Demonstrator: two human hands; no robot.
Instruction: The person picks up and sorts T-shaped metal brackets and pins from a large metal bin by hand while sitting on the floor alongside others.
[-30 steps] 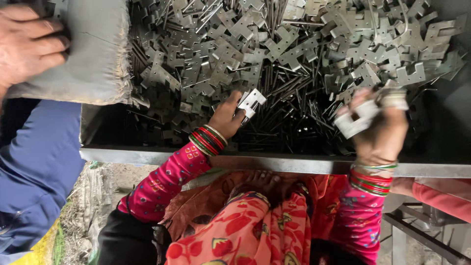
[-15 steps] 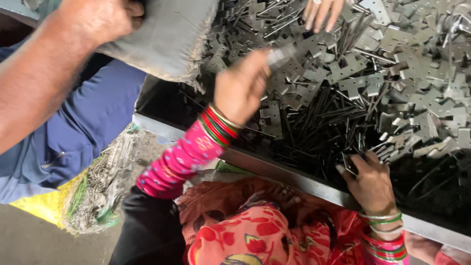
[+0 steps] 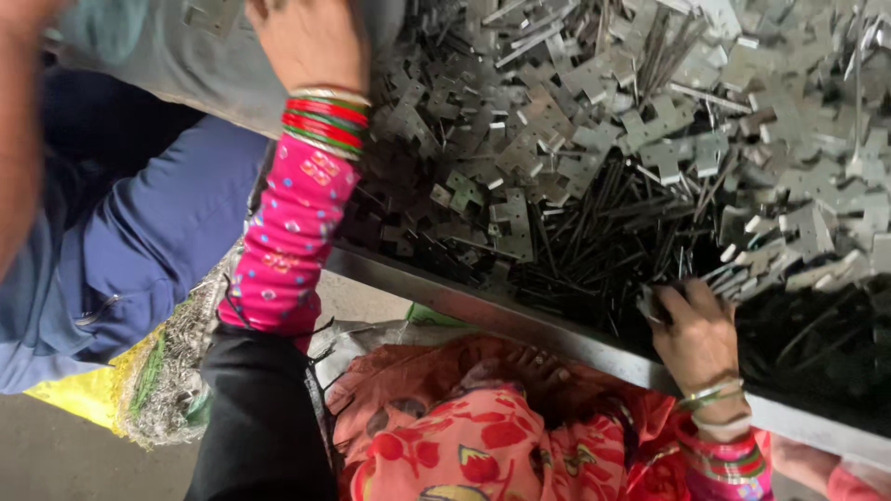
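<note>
A grey sack (image 3: 158, 65), previously further left, is now reached by the left hand (image 3: 306, 42), its grip not determinable, while the right hand (image 3: 691, 334), earlier raised holding plates, is closed over flat metal plates (image 3: 594, 139) beside the tray rim (image 3: 483, 306).

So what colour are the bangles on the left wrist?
The bangles are red, green and gold, just below the left hand. The head view shows them.
</note>
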